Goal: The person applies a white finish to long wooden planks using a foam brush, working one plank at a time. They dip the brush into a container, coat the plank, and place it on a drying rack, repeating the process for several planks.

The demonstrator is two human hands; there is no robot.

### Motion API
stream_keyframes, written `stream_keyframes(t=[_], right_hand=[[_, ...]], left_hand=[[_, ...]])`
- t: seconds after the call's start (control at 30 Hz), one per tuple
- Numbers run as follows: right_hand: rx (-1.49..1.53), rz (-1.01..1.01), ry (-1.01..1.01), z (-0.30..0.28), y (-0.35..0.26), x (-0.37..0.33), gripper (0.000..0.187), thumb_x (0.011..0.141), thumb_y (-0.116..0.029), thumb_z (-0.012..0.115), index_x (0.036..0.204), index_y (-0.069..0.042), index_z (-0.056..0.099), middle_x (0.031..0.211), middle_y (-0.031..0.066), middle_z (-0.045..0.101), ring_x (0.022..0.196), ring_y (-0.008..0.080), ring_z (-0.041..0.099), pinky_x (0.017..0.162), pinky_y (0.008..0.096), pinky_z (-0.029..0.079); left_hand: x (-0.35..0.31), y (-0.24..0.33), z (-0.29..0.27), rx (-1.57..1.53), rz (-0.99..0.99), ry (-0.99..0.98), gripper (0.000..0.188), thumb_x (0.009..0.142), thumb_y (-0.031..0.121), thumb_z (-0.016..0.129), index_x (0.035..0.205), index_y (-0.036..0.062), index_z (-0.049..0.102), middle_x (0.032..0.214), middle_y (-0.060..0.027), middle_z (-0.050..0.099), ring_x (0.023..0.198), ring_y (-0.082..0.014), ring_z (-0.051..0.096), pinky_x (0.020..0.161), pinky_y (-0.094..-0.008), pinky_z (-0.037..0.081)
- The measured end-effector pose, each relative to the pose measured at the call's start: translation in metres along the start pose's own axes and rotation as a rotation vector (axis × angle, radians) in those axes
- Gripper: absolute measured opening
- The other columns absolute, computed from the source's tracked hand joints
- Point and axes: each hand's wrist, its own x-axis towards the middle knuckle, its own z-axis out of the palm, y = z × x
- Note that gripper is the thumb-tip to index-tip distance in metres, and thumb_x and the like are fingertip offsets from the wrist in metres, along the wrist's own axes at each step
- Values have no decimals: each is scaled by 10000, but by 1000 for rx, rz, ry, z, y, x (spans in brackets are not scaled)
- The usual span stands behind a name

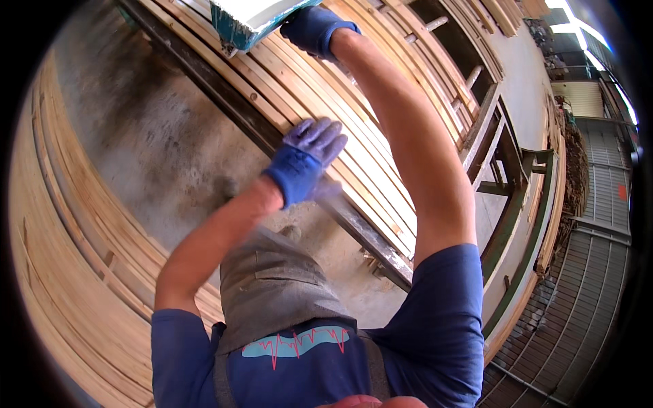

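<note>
Long pale wooden strips [357, 160] lie side by side on a dark metal-edged bench [224, 102], running diagonally from upper left to lower right. On the strips' near edge rests my left hand [303, 160] in a blue and purple work glove, its fingers stretched out and holding nothing. My right arm reaches far forward over the wood. At its end, my right hand [313, 32], also gloved in blue, is beside a white and teal machine housing [255, 20]. Its fingertips are hidden, so I cannot make out whether it grips anything.
Stacked long boards [88, 258] curve along my left side. Beyond the bench, more strips lie on a rack with rollers [469, 78]. A green metal frame [520, 251] stands to the right, near a wire-mesh fence [581, 306]. Concrete floor [170, 149] shows between boards and bench.
</note>
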Motion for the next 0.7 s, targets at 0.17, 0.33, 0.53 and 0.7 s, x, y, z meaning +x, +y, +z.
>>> stream_keyframes(t=[0.17,0.33,0.53,0.7], right_hand=[[171,144,-58,-14,3,-19,278,852,-241,503,1014,-99,679,978,176,671,878,340,656,760,404,528],[199,92,-64,-6,8,-29,299,868,-263,523,1058,-85,670,1037,187,663,922,349,650,797,404,526],[114,42,-70,-11,24,-56,318,878,-263,513,1096,-77,651,1039,184,662,927,336,650,826,385,516],[140,185,-126,-24,37,-124,317,915,-312,526,1084,-79,658,1031,174,670,933,340,646,844,402,508]], left_hand=[[11,4,2,-92,31,96,805,766,581,611,1349,47,455,1403,-171,428,1324,-317,360,1113,-453,226],[3,6,7,-107,27,140,811,770,579,605,1363,52,435,1410,-173,414,1334,-323,341,1118,-448,214],[2,10,11,-143,30,175,814,769,550,627,1379,58,407,1410,-169,407,1335,-327,333,1124,-453,199],[-14,25,5,-192,93,256,679,848,443,594,1379,65,407,1404,-161,419,1323,-300,365,1118,-432,246]])
